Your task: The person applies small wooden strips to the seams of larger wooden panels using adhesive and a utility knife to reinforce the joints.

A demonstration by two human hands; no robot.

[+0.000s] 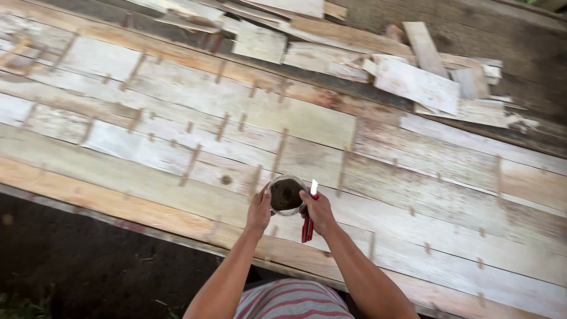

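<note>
Striped shirt (292, 301) at frame bottom, both my forearms reaching up over the near edge of the plank table (147, 147). Near edge runs diagonally, down toward the right; dark ground (88, 260) below it on the left.

Room to move: planks are bare left, right and ahead of my hands. Only short wooden pegs (190, 165) stick up along the seams. Loose board offcuts (416, 82) piled at the far edge, well apart from me.

Left hand (258, 210): fingers curled around the left side of a small round tin (286, 195), thumb on the rim. Clenched on it.

Right hand (320, 212): touching the right side of the tin, fingers wrapped around a red-handled tool (308, 227). Red handle hangs below the hand, a pale tip shows above, just beside the tin rim. Cannot tell what kind of tool it is.

Tin sits at the table, close to the near edge, between both hands; can't tell if it rests on the planks or is lifted slightly. Upright, open top. Inside: dark brown, rough-looking content, near full. Can't tell what the stuff is.
</note>
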